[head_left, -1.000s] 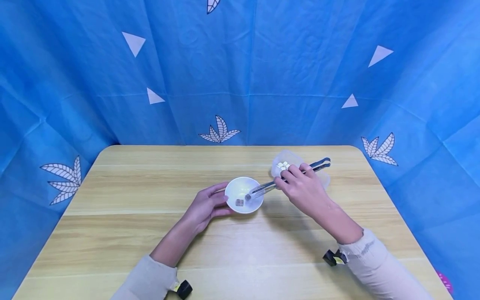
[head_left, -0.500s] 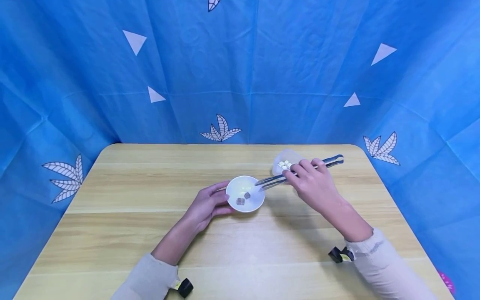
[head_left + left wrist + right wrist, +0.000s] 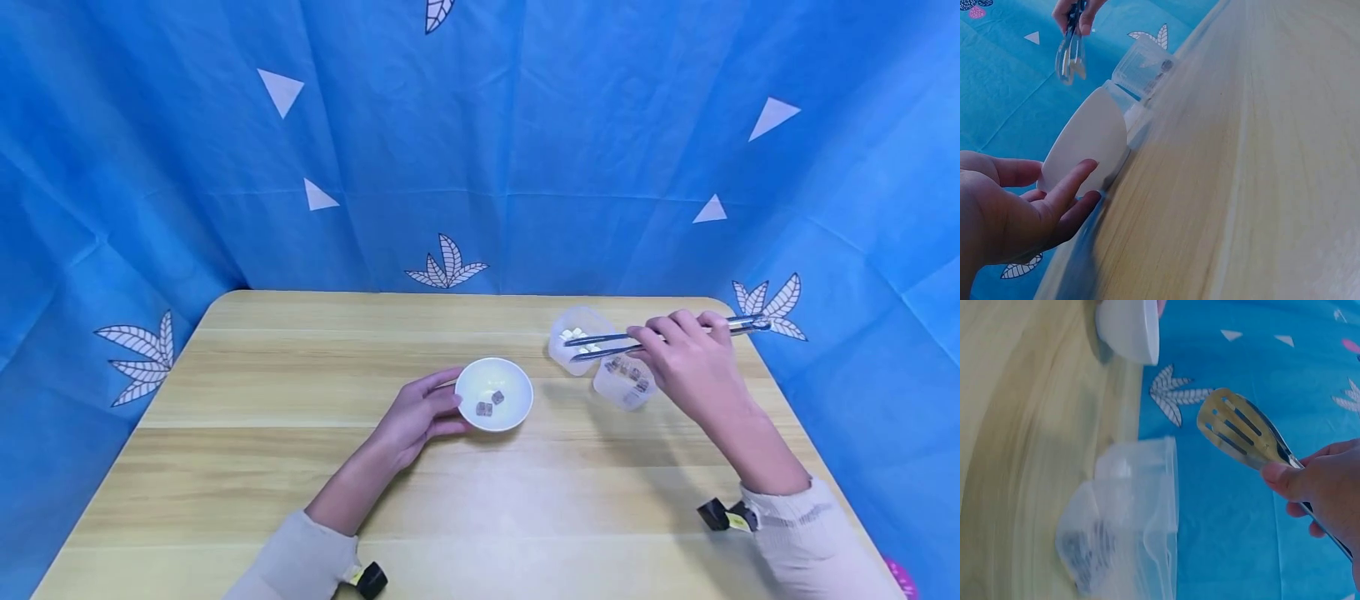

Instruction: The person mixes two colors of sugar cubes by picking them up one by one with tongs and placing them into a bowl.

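My left hand [image 3: 416, 417] holds a small white bowl [image 3: 480, 377] from its left side, thumb at the rim and fingers against the outer wall. A pair of grey-brown cubes [image 3: 484, 409] and a single one [image 3: 498, 397] lie inside. My right hand [image 3: 690, 367] grips metal tongs [image 3: 600, 338] with slotted heads [image 3: 1216, 428], spread apart and holding nothing. In the head view the tongs overlap a clear plastic container [image 3: 558, 346] of white cubes. Just right of it, a second clear container [image 3: 617, 395] holds several grey-brown cubes, partly behind my hand.
Everything stands on a light wooden table [image 3: 300, 350] with rounded back corners. A blue curtain [image 3: 525, 150] with white leaf and triangle prints hangs behind and along the sides. Black wrist cameras [image 3: 716, 514] sit at both sleeves.
My right hand has drawn the tongs away from the bowl, rightward over the containers, and their arms have spread. A grey-brown cube was left in the bowl. My left hand stays put.
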A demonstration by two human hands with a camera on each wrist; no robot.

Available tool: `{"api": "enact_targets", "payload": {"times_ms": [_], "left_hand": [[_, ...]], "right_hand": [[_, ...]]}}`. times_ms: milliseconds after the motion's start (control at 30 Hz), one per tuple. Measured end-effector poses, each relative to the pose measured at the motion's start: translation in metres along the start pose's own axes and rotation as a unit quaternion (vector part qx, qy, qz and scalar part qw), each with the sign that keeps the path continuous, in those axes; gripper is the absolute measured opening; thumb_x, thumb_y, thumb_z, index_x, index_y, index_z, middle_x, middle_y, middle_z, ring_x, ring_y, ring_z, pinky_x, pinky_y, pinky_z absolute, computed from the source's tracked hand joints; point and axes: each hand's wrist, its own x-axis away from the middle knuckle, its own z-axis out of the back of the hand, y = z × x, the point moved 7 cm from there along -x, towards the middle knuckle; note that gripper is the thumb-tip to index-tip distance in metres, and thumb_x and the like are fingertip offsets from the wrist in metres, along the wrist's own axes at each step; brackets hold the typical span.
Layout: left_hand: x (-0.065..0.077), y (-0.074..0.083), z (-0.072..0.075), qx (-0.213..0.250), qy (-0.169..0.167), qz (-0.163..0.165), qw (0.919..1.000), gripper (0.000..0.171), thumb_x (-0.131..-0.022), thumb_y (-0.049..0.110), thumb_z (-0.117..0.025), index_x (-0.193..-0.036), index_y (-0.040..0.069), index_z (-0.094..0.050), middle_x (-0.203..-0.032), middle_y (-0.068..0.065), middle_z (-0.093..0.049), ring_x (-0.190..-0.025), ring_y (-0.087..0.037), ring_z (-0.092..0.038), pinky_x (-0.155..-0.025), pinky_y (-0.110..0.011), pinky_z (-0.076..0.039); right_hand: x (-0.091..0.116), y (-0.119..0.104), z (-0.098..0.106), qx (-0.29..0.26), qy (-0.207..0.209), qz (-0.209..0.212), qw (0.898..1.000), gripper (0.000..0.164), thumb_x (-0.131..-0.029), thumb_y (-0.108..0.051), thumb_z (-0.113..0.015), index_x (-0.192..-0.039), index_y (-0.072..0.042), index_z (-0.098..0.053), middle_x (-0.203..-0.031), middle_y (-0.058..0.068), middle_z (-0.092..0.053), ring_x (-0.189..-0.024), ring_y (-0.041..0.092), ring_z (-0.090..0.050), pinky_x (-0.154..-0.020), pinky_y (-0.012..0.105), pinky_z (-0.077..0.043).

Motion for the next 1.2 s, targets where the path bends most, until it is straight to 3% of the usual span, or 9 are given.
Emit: {"api": "enact_targets", "payload": {"times_ms": [133, 367, 833, 1200], "left_hand": [[-0.001, 0.0, -0.001, -0.002, -0.004, -0.001, 1.0, 0.054, -0.1, -0.002, -0.057, -0.153, 0.006, -0.048, -0.15, -0.027, -0.054, -0.12, -0.035, -0.069, -0.092, -0.044, -0.067], [-0.002, 0.002, 0.001, 0.002, 0.004, 0.0, 1.0, 0.055, -0.099, -0.002, -0.058, -0.153, 0.007, -0.049, -0.148, -0.026, -0.055, -0.119, -0.033, -0.069, -0.092, -0.044, -0.067], [-0.001, 0.0, 0.0, 0.001, -0.002, 0.002, 1.0, 0.056, -0.1, -0.002, -0.058, -0.154, 0.006, -0.047, -0.15, -0.027, -0.054, -0.118, -0.03, -0.069, -0.092, -0.043, -0.067], [-0.001, 0.001, 0.0, 0.0, 0.005, 0.008, 1.0, 0.055, -0.099, -0.002, -0.058, -0.153, 0.008, -0.048, -0.149, -0.025, -0.055, -0.117, -0.029, -0.07, -0.092, -0.044, -0.067]], "right_hand": [[0.005, 0.012, 0.008, 0.008, 0.028, -0.003, 1.0, 0.051, -0.113, -0.041, -0.038, -0.104, -0.008, -0.076, -0.092, 0.014, -0.076, -0.087, 0.035, -0.062, -0.084, 0.059, -0.04], [0.006, 0.028, 0.016, 0.025, 0.044, -0.003, 0.999, 0.048, -0.112, -0.041, -0.042, -0.104, -0.008, -0.076, -0.091, 0.014, -0.077, -0.087, 0.036, -0.063, -0.083, 0.059, -0.04], [0.026, 0.05, 0.009, 0.044, -0.008, -0.002, 0.999, 0.058, -0.114, -0.042, -0.032, -0.103, -0.007, -0.076, -0.092, 0.016, -0.077, -0.09, 0.036, -0.062, -0.085, 0.059, -0.042], [0.028, 0.055, -0.001, 0.034, -0.039, 0.015, 0.999, 0.071, -0.113, -0.046, -0.015, -0.101, -0.006, -0.073, -0.089, 0.015, -0.075, -0.09, 0.035, -0.058, -0.084, 0.058, -0.041]]}}
